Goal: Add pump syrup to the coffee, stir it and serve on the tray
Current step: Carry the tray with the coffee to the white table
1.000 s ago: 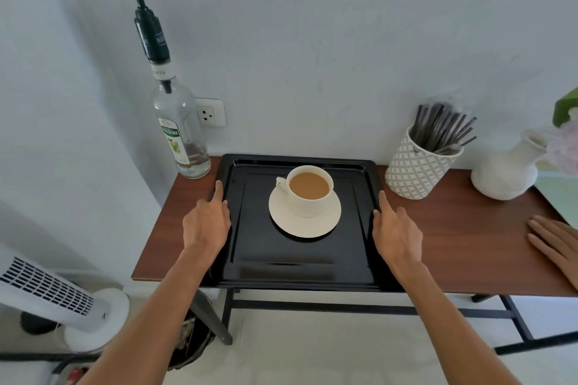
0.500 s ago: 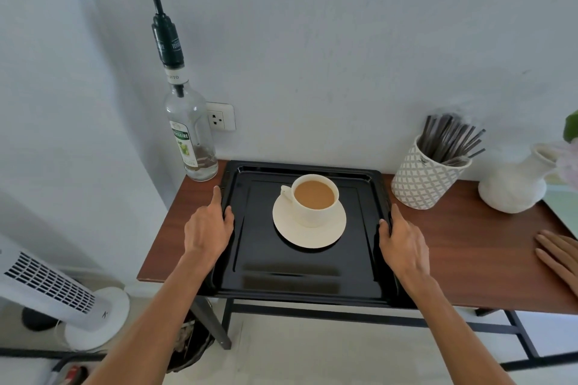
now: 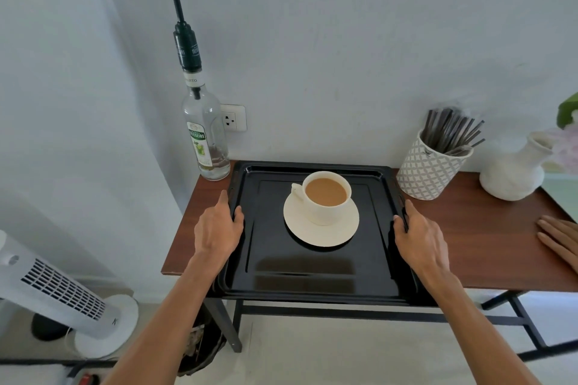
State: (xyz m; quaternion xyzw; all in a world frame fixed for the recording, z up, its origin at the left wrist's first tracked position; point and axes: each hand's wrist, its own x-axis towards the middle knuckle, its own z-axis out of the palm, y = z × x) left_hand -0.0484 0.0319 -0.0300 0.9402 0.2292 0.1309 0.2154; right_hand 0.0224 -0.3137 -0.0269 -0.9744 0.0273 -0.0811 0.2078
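The black tray (image 3: 316, 269) lies on the wooden table (image 3: 488, 244), its near edge overhanging the table's near edge, and the cup of coffee (image 3: 327, 197) stands on its saucer (image 3: 322, 230) in the far half of the tray. The left hand (image 3: 219, 228) is closed over the tray's left rim, thumb on the inner side and fingers curled over the outer edge; the right hand (image 3: 420, 236) grips the right rim the same way, so both hands have hold of the tray and nothing else. The syrup bottle (image 3: 205, 137) with its tall pump stands at the far left corner of the table, just beside the tray's far left corner. To the right of the tray are a patterned holder of dark stirrers (image 3: 433, 166) and a white vase (image 3: 513, 172), and another person's hand (image 3: 560, 236) rests on the table at the right edge. The step in hand looks like lifting the tray to serve. The coffee sits close to the cup's brim, so an uneven lift or a jerk could slop it onto the saucer. The cup sits loose on the saucer and the saucer on the glossy tray, so a tilt could set them sliding. A lift that swings left could knock the top-heavy bottle.
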